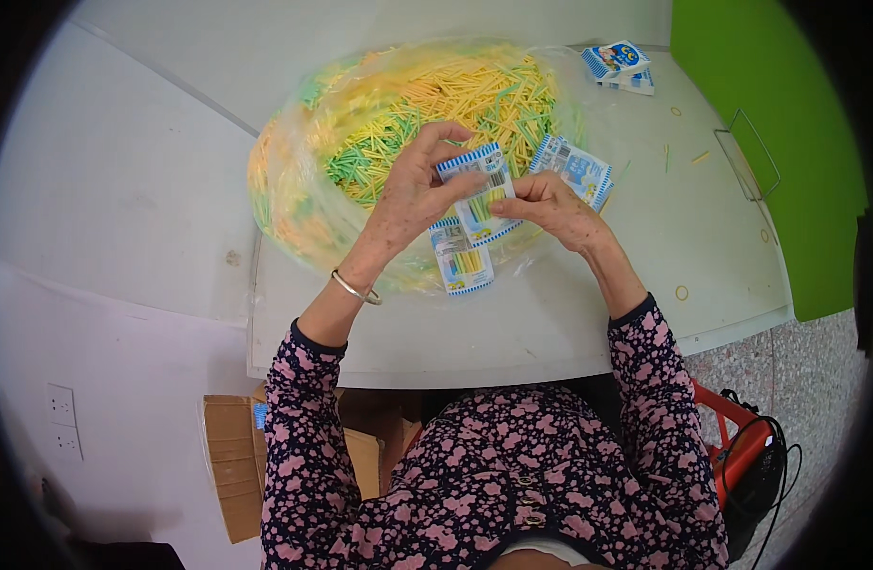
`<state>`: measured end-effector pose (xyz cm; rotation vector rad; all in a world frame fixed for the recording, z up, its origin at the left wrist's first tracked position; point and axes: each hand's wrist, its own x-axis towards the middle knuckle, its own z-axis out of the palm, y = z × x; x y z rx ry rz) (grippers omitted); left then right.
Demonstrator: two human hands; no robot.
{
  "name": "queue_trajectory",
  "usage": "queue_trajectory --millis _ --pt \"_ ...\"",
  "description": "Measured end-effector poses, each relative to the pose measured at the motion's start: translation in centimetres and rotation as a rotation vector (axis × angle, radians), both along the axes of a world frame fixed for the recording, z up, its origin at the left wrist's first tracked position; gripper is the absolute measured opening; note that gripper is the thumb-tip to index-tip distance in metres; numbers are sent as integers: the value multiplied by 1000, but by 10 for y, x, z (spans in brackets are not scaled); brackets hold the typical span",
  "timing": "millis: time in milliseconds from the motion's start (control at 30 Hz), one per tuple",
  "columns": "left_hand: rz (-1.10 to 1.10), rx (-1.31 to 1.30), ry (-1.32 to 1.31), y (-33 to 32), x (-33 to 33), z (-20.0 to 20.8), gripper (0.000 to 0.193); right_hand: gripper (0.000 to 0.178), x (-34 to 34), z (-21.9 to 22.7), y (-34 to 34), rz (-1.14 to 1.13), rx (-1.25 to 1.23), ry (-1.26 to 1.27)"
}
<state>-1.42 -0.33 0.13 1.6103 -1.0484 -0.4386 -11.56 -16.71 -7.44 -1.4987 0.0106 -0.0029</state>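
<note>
Big bag point(308, 180) toward the tabletop's far edge is thin see-through plastic, all crinkly and shiny, while the sticks point(446, 90) inside look smooth and pretty matt. The little packets point(489, 214) are glossy plastic film, and the tabletop point(550, 332) itself is smooth with just a soft sheen. Bangle's point(356, 288) polished metal, sleeves point(303, 418) are matt cloth, cardboard point(230, 465) below the near edge is dull, and the green panel point(778, 237) along the right edge looks smooth.

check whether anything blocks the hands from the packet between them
Nothing visible does: the thumb of the left hand overlaps the upper packet, and the right hand pinches its edge. The lower packet isn't between them.
</note>
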Motion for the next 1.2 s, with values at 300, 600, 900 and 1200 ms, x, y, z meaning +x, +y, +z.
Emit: queue_trajectory --millis 300,600,900,1200 --pt "-57 203 -219 13 4 5 31 24 -11 18 2 83 -52 -120" --pt "-77 406 -641 52 -22 -49 35 25 -18 -41 -66 -774 -1131 -17" --pt "145 227 -847 26 -11 -23 46 13 -11 -19 -55 -890 -1025 -534" --pt "46 116 -160 -18 3 -14 19 24 -19 26 -8 -443 -442 -343"
